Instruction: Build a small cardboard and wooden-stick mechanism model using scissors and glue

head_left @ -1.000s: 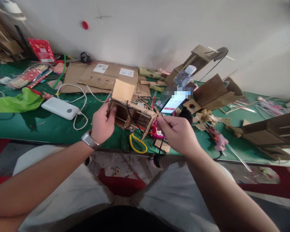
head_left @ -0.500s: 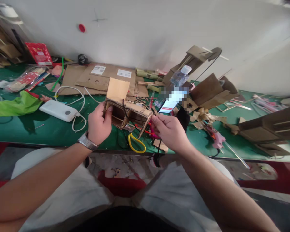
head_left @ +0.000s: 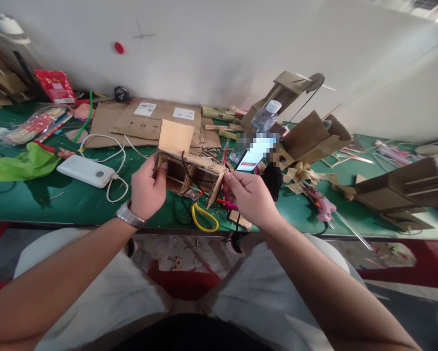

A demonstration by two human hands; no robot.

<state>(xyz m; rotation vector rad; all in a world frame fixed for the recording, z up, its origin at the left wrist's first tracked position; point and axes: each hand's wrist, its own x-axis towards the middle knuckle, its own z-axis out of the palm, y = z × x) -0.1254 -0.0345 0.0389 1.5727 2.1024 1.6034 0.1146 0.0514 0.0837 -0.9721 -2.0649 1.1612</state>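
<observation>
Against the half-past-three end of a cardboard box (head_left: 204, 162), the thumb and forefinger of the right hand (head_left: 253, 197) were pinched together; whether they gripped its edge or something thin beside it could not be told. At the opposite end, toward half past nine, the left hand (head_left: 147, 187) was clamped on the box, thumb over the near rim, its other fingers mostly hidden behind. The long axis thus ran from one hand to the other, sloping slightly down to the right; the left had the fuller hold, the right only its fingertips there. Its open side faced six o'clock, a black cord (head_left: 185, 165) crossed the front, and a tan flap (head_left: 175, 136) stood up toward eleven.

Between five and six, just below the box, lay yellow-handled scissors (head_left: 203, 229). On the green tabletop (head_left: 21, 207), a white power bank (head_left: 83, 170) sat at nine, flattened cardboard (head_left: 120, 122) lay between ten and eleven, and a lit phone (head_left: 248, 158) showed between two and three, a clear bottle (head_left: 265, 117) behind it. Farther out, a pink glue gun (head_left: 325, 209) lay just past three, near a cardboard assembly (head_left: 405, 187), and a pale wall (head_left: 204, 48) rose at twelve
</observation>
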